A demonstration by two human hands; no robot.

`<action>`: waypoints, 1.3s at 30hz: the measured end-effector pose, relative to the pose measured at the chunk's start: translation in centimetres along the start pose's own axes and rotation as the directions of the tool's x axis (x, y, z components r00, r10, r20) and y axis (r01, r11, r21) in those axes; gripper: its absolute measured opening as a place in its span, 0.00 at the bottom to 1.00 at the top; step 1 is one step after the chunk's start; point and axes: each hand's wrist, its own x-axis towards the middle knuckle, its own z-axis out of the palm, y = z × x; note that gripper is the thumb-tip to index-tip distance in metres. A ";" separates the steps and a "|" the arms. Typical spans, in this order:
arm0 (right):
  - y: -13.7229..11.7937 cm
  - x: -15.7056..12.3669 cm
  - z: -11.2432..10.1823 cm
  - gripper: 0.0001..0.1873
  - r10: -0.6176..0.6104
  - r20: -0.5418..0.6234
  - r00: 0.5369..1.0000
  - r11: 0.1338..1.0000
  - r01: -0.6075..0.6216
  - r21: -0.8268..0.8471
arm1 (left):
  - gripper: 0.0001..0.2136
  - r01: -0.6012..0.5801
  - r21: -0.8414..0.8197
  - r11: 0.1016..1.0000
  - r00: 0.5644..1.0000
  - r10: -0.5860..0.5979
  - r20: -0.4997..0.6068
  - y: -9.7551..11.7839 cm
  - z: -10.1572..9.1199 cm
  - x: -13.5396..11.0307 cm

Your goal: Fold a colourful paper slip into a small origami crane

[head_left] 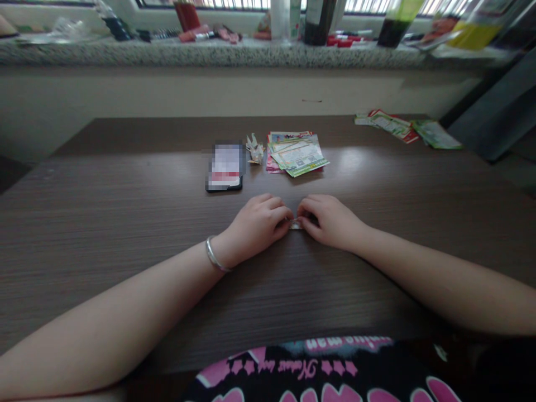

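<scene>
My left hand (258,223) and my right hand (330,219) rest on the dark wooden table (104,223), fingertips meeting. Both are curled and pinch a small folded piece of paper (295,225) between them; only a sliver of it shows. A silver bangle (214,255) sits on my left wrist. Beyond the hands lie a black phone (225,167), a small folded paper figure (255,149) and a stack of coloured printed papers (296,153).
More printed leaflets (391,124) lie at the table's far right edge. A speckled stone windowsill (209,53) behind the table holds bottles, cups and clutter. A dark slanted object (498,111) stands at the right.
</scene>
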 end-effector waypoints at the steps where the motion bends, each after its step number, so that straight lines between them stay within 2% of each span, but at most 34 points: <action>1: 0.0 0.0 0.0 0.06 0.003 -0.002 1.000 1.000 -0.003 0.018 | 0.09 0.007 -0.005 1.000 1.000 -0.007 0.000 0.0 0.0 0.0; 12: 0.3 -0.5 -0.1 0.06 0.023 -0.043 0.999 0.997 -0.020 0.077 | 0.08 0.040 -0.058 0.998 0.999 -0.040 -0.009 0.0 0.0 -0.1; 17: 0.6 -0.7 -0.1 0.09 0.033 -0.050 0.998 0.995 -0.028 0.098 | 0.08 0.055 -0.076 0.996 0.998 -0.055 -0.002 0.0 -0.1 -0.1; 23: 0.7 -0.6 0.1 0.08 -0.007 -0.060 0.998 0.996 0.012 0.085 | 0.06 0.045 -0.062 0.997 0.999 -0.046 -0.017 0.0 -0.1 -0.3; 28: 0.5 -0.7 0.0 0.09 -0.106 -0.107 0.989 0.994 0.107 -0.002 | 0.05 0.026 -0.093 0.995 0.999 -0.028 -0.024 0.2 -0.3 -0.3; 32: 0.4 -0.8 0.1 0.08 -0.140 -0.109 0.984 0.990 0.135 -0.051 | 0.05 0.007 -0.107 0.994 1.000 -0.009 -0.020 0.2 -0.3 -0.3; 39: 0.4 -0.9 -0.1 0.08 -0.132 -0.082 0.988 0.991 0.131 -0.014 | 0.09 -0.080 0.033 0.996 0.996 0.081 -0.028 0.0 -0.5 -0.5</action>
